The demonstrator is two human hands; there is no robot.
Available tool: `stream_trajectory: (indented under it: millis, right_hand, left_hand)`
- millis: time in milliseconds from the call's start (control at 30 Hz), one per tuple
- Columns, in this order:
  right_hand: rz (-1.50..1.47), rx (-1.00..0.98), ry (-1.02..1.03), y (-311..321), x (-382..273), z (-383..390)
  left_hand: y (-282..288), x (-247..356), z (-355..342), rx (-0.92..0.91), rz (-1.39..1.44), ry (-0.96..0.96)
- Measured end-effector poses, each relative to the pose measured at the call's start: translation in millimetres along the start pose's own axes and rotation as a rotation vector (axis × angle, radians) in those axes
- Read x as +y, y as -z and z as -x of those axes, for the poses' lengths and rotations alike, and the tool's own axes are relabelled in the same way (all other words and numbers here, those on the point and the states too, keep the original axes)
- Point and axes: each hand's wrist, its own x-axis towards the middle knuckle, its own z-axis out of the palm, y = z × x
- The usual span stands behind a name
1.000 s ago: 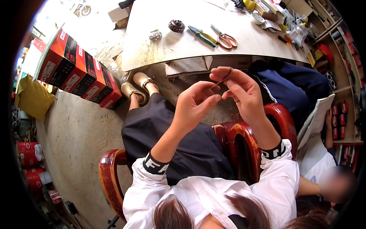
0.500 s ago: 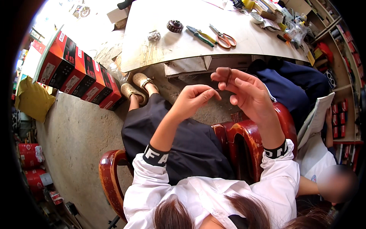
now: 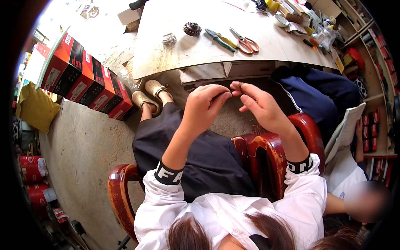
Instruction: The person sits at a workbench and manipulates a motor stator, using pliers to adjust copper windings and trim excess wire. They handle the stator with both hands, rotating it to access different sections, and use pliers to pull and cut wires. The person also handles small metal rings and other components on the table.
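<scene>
My two hands are raised over my lap, their fingertips close together in front of the table's edge. My left hand (image 3: 203,107) is bent at the wrist, thumb and fingers pinched on something too small to make out. My right hand (image 3: 263,109) has its fingers curled toward the left fingertips. A thin dark thing (image 3: 231,89) shows between the fingertips, most of it hidden; I cannot tell its kind. On the white table (image 3: 175,54) lie a ring-shaped wound stator (image 3: 192,29), green-and-yellow pliers (image 3: 220,40), orange-handled scissors (image 3: 245,41) and a small greyish bundle (image 3: 169,39).
Red-and-black boxes (image 3: 89,79) stand at the left beside a yellow bag (image 3: 36,107). Worn red wooden chair arms (image 3: 125,179) flank me. A person in navy trousers (image 3: 321,89) sits at the right, holding papers (image 3: 343,129). Clutter (image 3: 321,33) covers the table's right end.
My hands have come closer together. The right hand has lowered and its fingers have curled inward; the left has risen slightly. A dark loop seen at the right fingers is now mostly hidden.
</scene>
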Motion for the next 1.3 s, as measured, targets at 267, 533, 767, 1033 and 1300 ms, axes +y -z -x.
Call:
stream_trajectory:
  millis: [267, 533, 767, 1033, 1300]
  right_hand:
    - [-0.44, -0.038, 0.146, 4.5, -12.1, -3.0]
    - [-0.674, -0.12, 0.181, 4.6, -14.8, 1.6]
    - [-0.542, -0.267, 0.002, 12.5, -19.9, 7.6]
    - [-0.542, -0.227, -0.009, 11.5, -19.0, 4.5]
    - [-1.076, -0.369, 0.036, 21.2, 6.0, -1.2]
  left_hand:
    - [-6.0, -4.6, 10.4, -0.136, 0.239, 0.029]
    - [-21.3, -11.5, 17.0, -0.173, 0.378, 0.121]
    - [-8.7, -14.7, 3.4, -0.273, 0.205, 0.043]
    - [6.6, -12.8, -3.8, -0.274, 0.172, 0.105]
    - [10.7, -3.0, -1.4, -0.308, 0.532, 0.311]
